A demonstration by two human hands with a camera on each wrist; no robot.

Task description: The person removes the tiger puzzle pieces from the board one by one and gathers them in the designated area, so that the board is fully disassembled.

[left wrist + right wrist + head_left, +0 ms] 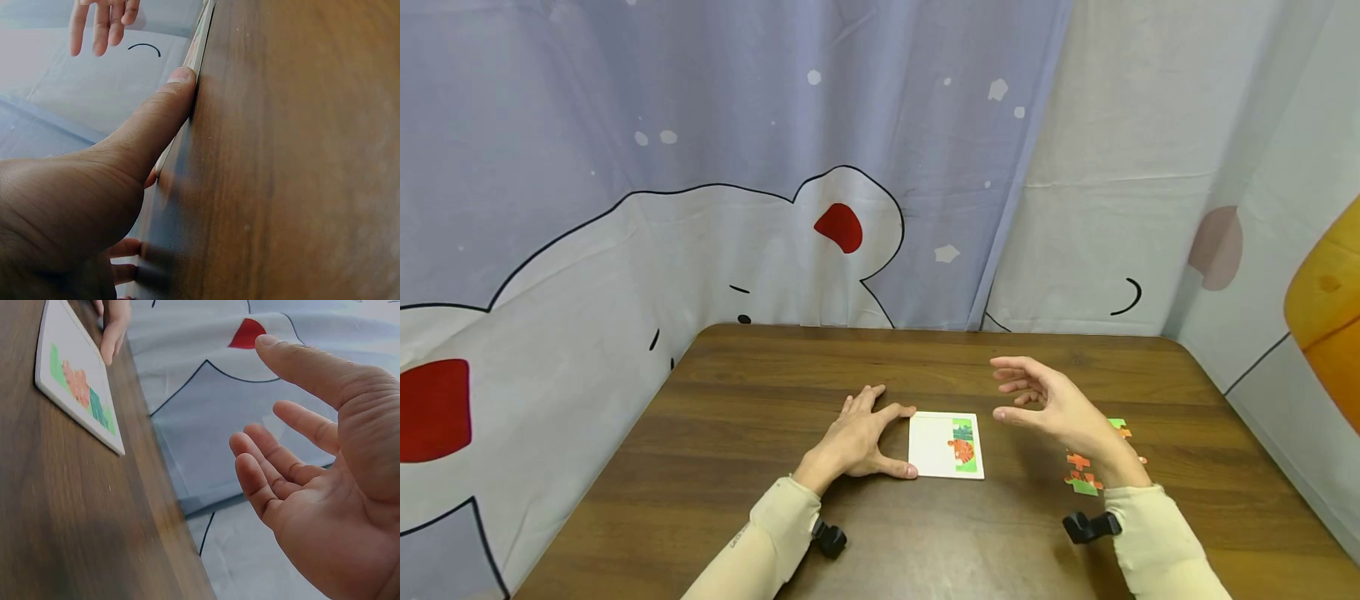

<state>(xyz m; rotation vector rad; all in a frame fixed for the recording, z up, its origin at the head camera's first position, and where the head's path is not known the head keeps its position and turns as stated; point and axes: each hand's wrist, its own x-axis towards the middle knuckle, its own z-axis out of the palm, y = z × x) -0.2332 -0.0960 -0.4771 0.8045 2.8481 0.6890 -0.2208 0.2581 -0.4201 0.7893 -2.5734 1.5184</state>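
A small white puzzle board (928,446) lies flat on the table, with joined orange and green pieces (963,446) along its right side. My left hand (859,440) is spread at its left edge. The straight thumb (165,106) touches the near corner and the index finger reaches the far one; the other fingers rest on the table. My right hand (1052,400) hovers right of the board, holding nothing, its fingers loosely bent and thumb apart. Loose puzzle pieces (1082,485) in orange and green lie under the right wrist, partly hidden by the forearm.
The brown wooden table (737,383) has rounded far corners. A printed curtain (925,167) hangs behind and along its sides. Black wrist cameras (830,539) are strapped on both forearms.
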